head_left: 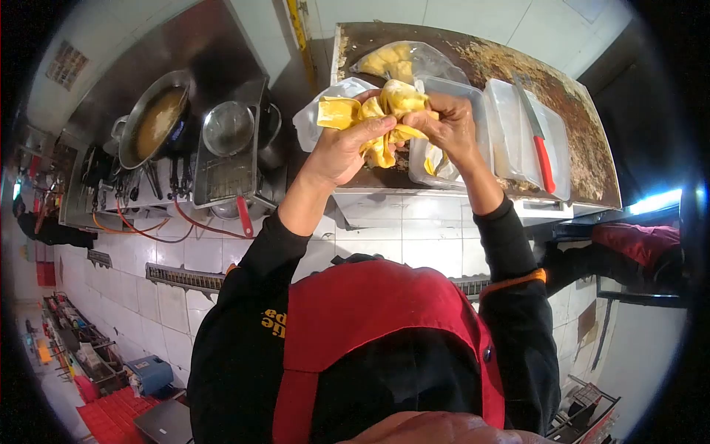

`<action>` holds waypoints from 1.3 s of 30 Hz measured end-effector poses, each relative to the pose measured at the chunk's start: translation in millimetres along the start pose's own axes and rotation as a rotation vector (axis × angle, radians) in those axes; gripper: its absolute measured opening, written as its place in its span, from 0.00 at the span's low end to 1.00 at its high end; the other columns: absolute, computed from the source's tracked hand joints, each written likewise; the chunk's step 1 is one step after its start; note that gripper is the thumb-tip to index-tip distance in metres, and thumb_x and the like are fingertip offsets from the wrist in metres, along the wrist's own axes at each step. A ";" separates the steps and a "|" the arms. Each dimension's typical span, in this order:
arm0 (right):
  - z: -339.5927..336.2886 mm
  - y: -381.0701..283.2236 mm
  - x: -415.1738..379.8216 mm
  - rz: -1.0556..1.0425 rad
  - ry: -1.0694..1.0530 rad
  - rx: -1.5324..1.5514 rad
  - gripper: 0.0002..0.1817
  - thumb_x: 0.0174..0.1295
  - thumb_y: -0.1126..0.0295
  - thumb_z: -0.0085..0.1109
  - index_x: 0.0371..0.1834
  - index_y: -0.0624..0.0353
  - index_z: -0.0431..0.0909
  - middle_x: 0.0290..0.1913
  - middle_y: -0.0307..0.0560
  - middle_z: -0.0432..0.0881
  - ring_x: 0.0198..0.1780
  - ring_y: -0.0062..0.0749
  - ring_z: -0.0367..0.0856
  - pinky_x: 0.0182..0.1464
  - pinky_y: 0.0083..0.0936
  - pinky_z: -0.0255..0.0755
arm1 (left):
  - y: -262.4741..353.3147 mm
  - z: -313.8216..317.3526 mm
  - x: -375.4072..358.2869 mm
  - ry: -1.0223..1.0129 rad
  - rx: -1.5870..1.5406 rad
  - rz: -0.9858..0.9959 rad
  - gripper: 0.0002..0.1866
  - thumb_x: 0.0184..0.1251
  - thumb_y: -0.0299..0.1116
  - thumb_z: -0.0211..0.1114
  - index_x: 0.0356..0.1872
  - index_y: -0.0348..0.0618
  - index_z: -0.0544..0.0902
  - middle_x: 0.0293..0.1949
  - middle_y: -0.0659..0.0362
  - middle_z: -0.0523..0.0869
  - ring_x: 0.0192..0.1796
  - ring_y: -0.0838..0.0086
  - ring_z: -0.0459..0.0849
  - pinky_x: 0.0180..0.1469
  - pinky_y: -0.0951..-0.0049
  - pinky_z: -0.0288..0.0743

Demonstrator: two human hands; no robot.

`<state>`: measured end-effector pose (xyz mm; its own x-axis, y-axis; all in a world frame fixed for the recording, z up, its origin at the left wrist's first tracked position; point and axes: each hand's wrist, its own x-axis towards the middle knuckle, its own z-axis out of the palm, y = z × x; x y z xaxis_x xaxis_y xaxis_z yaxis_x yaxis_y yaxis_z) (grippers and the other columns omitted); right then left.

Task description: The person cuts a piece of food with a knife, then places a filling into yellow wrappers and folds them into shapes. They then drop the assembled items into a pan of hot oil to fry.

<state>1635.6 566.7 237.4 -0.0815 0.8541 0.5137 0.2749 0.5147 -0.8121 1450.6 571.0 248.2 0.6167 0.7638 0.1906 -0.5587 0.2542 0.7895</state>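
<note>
Both hands are raised over the near edge of the worn table. My left hand (347,148) is closed on a yellow and white fruit (340,113), whose peel-like flaps spread between the two hands. From the other side my right hand (446,127) pinches the same fruit. Under the hands stand a white container (307,122) at the left and a clear plastic tub (477,126) at the right, with yellow and white pieces low inside it. A plastic bag (436,63) of yellow pieces lies just behind the hands.
A knife with a red handle (543,164) lies across a clear container (558,140) on the table (592,152). Left are a wok (151,122) of oily liquid, a strainer (228,128) and a wire rack (225,181). Another person's red garment (636,243) shows at the right.
</note>
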 end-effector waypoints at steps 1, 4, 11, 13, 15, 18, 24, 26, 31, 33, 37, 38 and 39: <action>4.6 -8.6 -2.6 -0.005 -0.003 0.001 0.17 0.45 0.61 0.71 0.17 0.61 0.74 0.16 0.33 0.70 0.19 0.10 0.64 0.19 0.13 0.56 | 4.3 -0.7 -4.8 0.001 0.003 0.006 0.19 0.58 0.23 0.58 0.51 0.34 0.67 0.40 0.57 0.77 0.41 0.77 0.78 0.38 0.77 0.74; 25.0 -27.3 -2.1 -0.040 -0.167 0.117 0.14 0.46 0.64 0.70 0.23 0.62 0.76 0.20 0.32 0.74 0.23 0.10 0.68 0.24 0.11 0.62 | 13.8 -7.8 -18.3 0.117 0.056 0.085 0.19 0.56 0.20 0.54 0.50 0.33 0.68 0.41 0.57 0.77 0.42 0.78 0.77 0.39 0.80 0.73; 99.0 -52.8 7.2 0.219 -0.361 0.375 0.09 0.51 0.70 0.66 0.23 0.65 0.77 0.24 0.33 0.77 0.29 0.11 0.70 0.33 0.13 0.66 | 47.0 -54.9 -77.8 0.241 0.273 0.151 0.18 0.55 0.22 0.57 0.49 0.31 0.70 0.37 0.59 0.78 0.37 0.80 0.78 0.38 0.82 0.73; 121.0 -46.3 8.4 0.247 -0.419 0.435 0.11 0.50 0.69 0.67 0.26 0.63 0.76 0.28 0.33 0.76 0.32 0.11 0.70 0.35 0.12 0.64 | 61.1 -64.3 -96.9 0.268 0.276 0.168 0.16 0.55 0.22 0.58 0.46 0.31 0.71 0.35 0.59 0.78 0.35 0.81 0.78 0.35 0.83 0.73; 139.6 -39.3 12.8 0.192 -0.537 0.563 0.17 0.49 0.62 0.68 0.32 0.61 0.74 0.31 0.33 0.73 0.34 0.14 0.70 0.35 0.13 0.64 | 75.4 -72.1 -118.7 0.248 0.237 0.133 0.14 0.55 0.23 0.58 0.43 0.32 0.72 0.32 0.59 0.78 0.32 0.80 0.78 0.31 0.82 0.74; 167.6 -40.5 20.5 0.202 -0.515 0.721 0.24 0.54 0.60 0.60 0.50 0.56 0.65 0.43 0.38 0.69 0.38 0.21 0.68 0.40 0.17 0.66 | 89.0 -85.3 -148.9 0.268 0.203 0.145 0.12 0.56 0.24 0.59 0.41 0.33 0.73 0.30 0.58 0.78 0.29 0.79 0.79 0.28 0.81 0.74; 216.2 -79.7 35.6 0.060 -0.621 0.579 0.20 0.54 0.78 0.57 0.52 0.58 0.69 0.48 0.43 0.72 0.44 0.24 0.69 0.46 0.21 0.66 | 102.2 -121.1 -198.8 0.136 0.223 -0.011 0.21 0.53 0.23 0.60 0.51 0.29 0.72 0.41 0.53 0.81 0.35 0.78 0.81 0.33 0.83 0.75; 223.6 -81.5 44.3 -0.012 -0.832 0.370 0.07 0.55 0.78 0.57 0.38 0.62 0.76 0.40 0.44 0.76 0.43 0.24 0.72 0.47 0.21 0.67 | 109.3 -120.3 -211.0 0.136 0.221 -0.010 0.21 0.54 0.22 0.60 0.51 0.29 0.72 0.41 0.53 0.81 0.36 0.78 0.81 0.34 0.83 0.75; 258.1 -110.4 43.2 0.035 -0.756 0.400 0.04 0.55 0.74 0.58 0.27 0.63 0.74 0.36 0.44 0.77 0.39 0.23 0.74 0.43 0.19 0.68 | 113.6 -138.6 -233.2 0.224 0.431 -0.052 0.21 0.52 0.23 0.63 0.49 0.32 0.71 0.44 0.55 0.80 0.41 0.80 0.78 0.40 0.84 0.74; 271.6 -112.3 41.5 0.191 -0.765 0.353 0.05 0.56 0.76 0.57 0.27 0.63 0.72 0.34 0.44 0.77 0.38 0.22 0.74 0.42 0.17 0.68 | 115.7 -143.6 -242.4 0.238 0.551 -0.076 0.21 0.52 0.24 0.64 0.48 0.34 0.69 0.43 0.58 0.79 0.43 0.82 0.76 0.42 0.83 0.71; 294.0 -116.6 41.4 0.253 -0.803 0.164 0.04 0.58 0.76 0.55 0.28 0.64 0.71 0.25 0.39 0.76 0.29 0.13 0.72 0.30 0.14 0.67 | 120.7 -148.1 -259.7 0.284 0.770 0.061 0.21 0.48 0.25 0.65 0.45 0.38 0.69 0.36 0.59 0.78 0.38 0.80 0.76 0.40 0.80 0.71; 297.7 -117.6 43.1 0.240 -0.803 0.061 0.05 0.58 0.75 0.56 0.28 0.63 0.71 0.24 0.38 0.75 0.27 0.13 0.71 0.27 0.15 0.66 | 121.4 -150.4 -264.2 0.297 0.755 0.069 0.23 0.47 0.24 0.65 0.46 0.40 0.68 0.36 0.59 0.77 0.37 0.80 0.76 0.40 0.80 0.70; 302.0 -113.6 43.7 0.237 -0.810 0.061 0.05 0.58 0.75 0.56 0.28 0.63 0.71 0.24 0.38 0.75 0.27 0.13 0.71 0.27 0.15 0.66 | 122.3 -152.0 -268.4 0.311 0.739 0.078 0.25 0.47 0.24 0.65 0.48 0.41 0.67 0.36 0.59 0.77 0.37 0.80 0.75 0.39 0.80 0.70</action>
<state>1311.5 568.3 268.4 -0.6963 0.7177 -0.0104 0.3214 0.2988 -0.8986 1132.5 487.2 204.9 0.3482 0.9208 0.1756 -0.0149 -0.1818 0.9832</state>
